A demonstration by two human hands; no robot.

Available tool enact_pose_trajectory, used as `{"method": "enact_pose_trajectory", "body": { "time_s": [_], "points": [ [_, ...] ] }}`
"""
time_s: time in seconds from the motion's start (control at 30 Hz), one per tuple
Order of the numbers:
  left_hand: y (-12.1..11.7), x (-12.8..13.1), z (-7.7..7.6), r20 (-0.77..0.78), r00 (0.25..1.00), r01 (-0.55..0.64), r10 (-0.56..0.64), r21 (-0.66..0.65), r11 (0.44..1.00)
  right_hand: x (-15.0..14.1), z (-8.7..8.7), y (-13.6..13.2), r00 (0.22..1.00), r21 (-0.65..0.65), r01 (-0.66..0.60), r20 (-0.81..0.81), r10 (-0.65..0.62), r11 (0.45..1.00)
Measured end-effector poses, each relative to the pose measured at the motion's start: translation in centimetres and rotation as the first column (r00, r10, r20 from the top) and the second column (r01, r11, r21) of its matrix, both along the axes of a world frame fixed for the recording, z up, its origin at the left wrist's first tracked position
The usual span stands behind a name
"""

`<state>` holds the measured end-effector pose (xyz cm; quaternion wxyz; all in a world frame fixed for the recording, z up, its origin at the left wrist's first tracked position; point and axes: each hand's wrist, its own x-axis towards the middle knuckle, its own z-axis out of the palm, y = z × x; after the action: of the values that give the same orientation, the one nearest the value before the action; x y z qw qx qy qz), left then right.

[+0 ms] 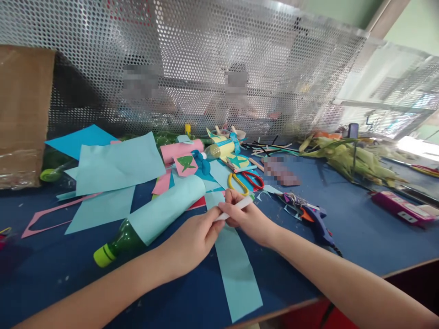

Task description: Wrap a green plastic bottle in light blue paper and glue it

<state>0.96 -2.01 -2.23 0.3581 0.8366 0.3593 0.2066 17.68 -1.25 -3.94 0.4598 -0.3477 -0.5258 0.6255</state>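
Both my hands meet near the middle of the table around a slim white marker (242, 203) with a green end. My left hand (197, 233) pinches its near end, and the fingers of my right hand (247, 219) are closed around its middle. Beneath them a long light-blue paper strip (236, 274) runs toward the table's front edge. To the left lies a green bottle (125, 240) with a lime cap, wrapped in light-blue paper (168, 205). Just beyond my hands rest scissors (245, 182) with one yellow and one red handle.
A blue glue gun (315, 221) and a purple box (403, 208) lie to the right, with corn husks (356, 164) behind. Light-blue paper sheets (116, 164) and a cardboard box (24, 114) stand left. Decorated bottles (222, 148) sit before a perforated metal screen (195, 55).
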Motion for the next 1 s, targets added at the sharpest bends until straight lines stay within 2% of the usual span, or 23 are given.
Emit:
{"method": "enact_pose_trajectory", "body": {
  "time_s": [0.17,0.27,0.33,0.4,0.5,0.57,0.67,0.73,0.83,0.9,1.0],
  "points": [
    [0.5,-0.3,0.1,0.048,0.996,0.072,-0.07,-0.036,0.997,0.3,-0.2,0.0,1.0,0.007,-0.025,0.007,0.025,1.0],
    [0.6,-0.2,-0.1,0.042,0.998,0.043,-0.04,-0.064,0.997,0.4,-0.3,0.1,0.999,0.055,-0.028,0.033,0.027,0.998],
    [0.6,-0.2,-0.3,0.042,0.999,0.009,-0.007,-0.06,0.998,0.4,-0.3,0.3,1.0,0.037,-0.014,0.015,0.014,0.999],
    [0.7,-0.2,-0.6,-0.003,0.998,-0.066,0.066,-0.016,0.998,0.5,-0.2,0.5,0.997,-0.032,0.069,-0.025,-0.07,0.997],
    [0.6,-0.4,-1.0,-0.102,0.976,-0.177,0.191,0.138,0.975,0.8,-0.2,0.9,0.975,-0.114,0.213,-0.039,-0.219,0.97],
    [0.1,-0.6,-1.3,-0.134,0.977,-0.125,0.168,0.278,0.952,0.9,-0.2,1.1,0.971,-0.123,0.236,-0.016,-0.24,0.964],
    [-1.4,-0.4,-1.6,-0.308,0.95,0.102,0.045,0.444,0.89,0.9,-0.4,1.3,0.972,-0.096,0.234,0.019,-0.233,0.967],
    [-2.5,-0.1,-1.7,-0.458,0.888,0.201,0.045,0.474,0.857,0.8,-0.6,1.3,0.968,-0.051,0.251,0.037,-0.25,0.967],
    [-3.7,0.2,-1.8,-0.547,0.83,0.225,0.107,0.505,0.833,1.0,-0.8,1.5,0.948,0.015,0.31,0.067,-0.31,0.951],
    [-4.1,0.3,-1.8,-0.556,0.826,0.234,0.097,0.493,0.838,1.2,-0.9,1.7,0.935,0.047,0.338,0.098,-0.341,0.94],
    [-4.5,0.2,-1.4,-0.519,0.855,0.253,0.016,0.442,0.861,1.5,-1.0,2.0,0.923,0.083,0.346,0.151,-0.355,0.935]
  ]
}}
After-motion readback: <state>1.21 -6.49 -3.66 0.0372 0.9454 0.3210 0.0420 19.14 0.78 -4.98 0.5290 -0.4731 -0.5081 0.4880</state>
